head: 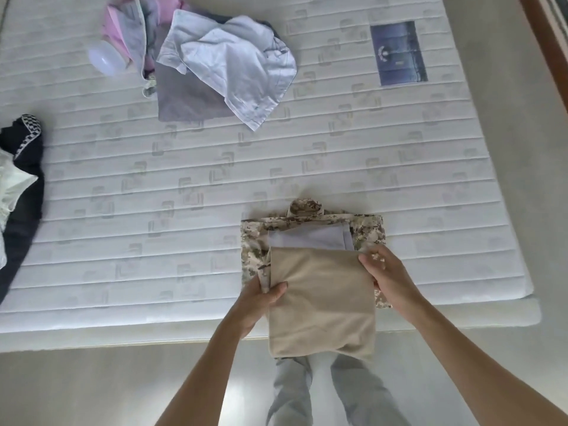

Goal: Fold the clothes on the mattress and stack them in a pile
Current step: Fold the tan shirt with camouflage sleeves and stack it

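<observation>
The folded beige garment (322,302) is pinched at its side edges by the curled fingers of the left hand (264,298) and right hand (385,276), probably for squaring above the pile (368,230) near the mattress (153,241) front edge.

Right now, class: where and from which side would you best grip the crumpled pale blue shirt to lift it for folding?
Probably grip the pale blue shirt at its loose near corner, coming from the near side. That corner juts flat onto the bare mattress, clear of the grey garment beneath.
</observation>
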